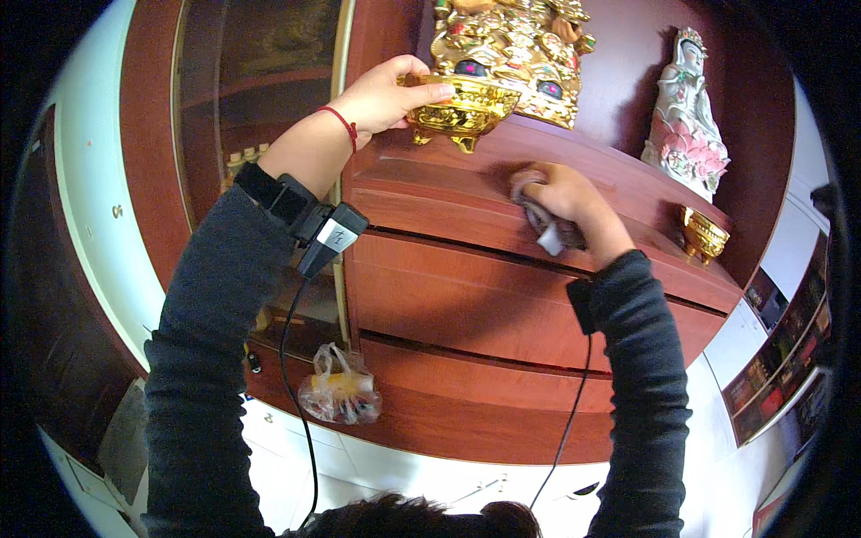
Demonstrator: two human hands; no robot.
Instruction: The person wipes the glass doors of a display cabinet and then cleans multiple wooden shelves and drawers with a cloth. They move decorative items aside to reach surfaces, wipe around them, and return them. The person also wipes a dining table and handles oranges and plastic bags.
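Observation:
My left hand [390, 94] grips the rim of a shiny gold footed bowl [464, 111], held above the reddish-brown wooden shelf [437, 168]. Behind the bowl stands a gold ornamental figure [511, 47] with dark, red-centred eyes; its top is cut off by the frame. My right hand [555, 191] is closed around a crumpled greyish cloth [538, 212] and presses near the shelf's front edge. From the cloth hangs a small white tag [550, 241].
A white porcelain robed statue [689, 114] on a pink lotus base stands at the right. Near the shelf's right end sits a second gold footed bowl [704, 234]. A clear plastic bag [341, 390] with small items rests on the lower wooden ledge [471, 427]. Black cables [290, 356] hang from both wrists.

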